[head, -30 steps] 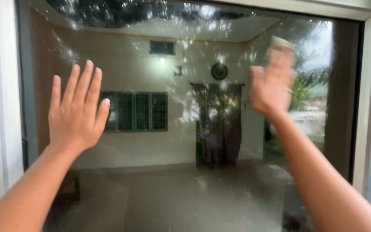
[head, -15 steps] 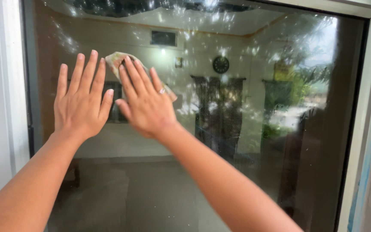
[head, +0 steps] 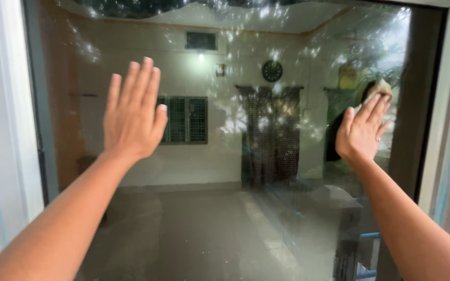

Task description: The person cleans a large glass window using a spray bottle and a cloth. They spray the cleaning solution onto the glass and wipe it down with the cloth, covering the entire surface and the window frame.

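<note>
The right hand (head: 361,134) is at the right of the frame, flat against the window glass (head: 246,208), with a small pale cloth (head: 380,87) trapped between its fingers (head: 375,106) and the pane. Only the cloth's top edge shows, peeking out above the fingertips toward the upper right; the rest is hidden behind the palm. The 4 fingers lie close together and stretched out, slanting up and to the right, with the thumb standing off to the left. The cloth is pinned flat rather than gripped in a fist.

The left hand (head: 133,114) is left of centre in the frame, also open, palm to the glass. Its fingers point upward and are held nearly together, and it holds nothing. It is well apart from the cloth, so the right hand is the only one on it.

The cloth sits near the dark right frame (head: 429,135) of the window, with only a narrow strip of glass between them. The broad, unwiped-looking stretch of pane, flecked with pale spots along the top, lies to the left of the right hand, between the 2 hands. Through the glass I can see a room with a round wall clock (head: 272,71) and a green barred window (head: 186,119).
</note>
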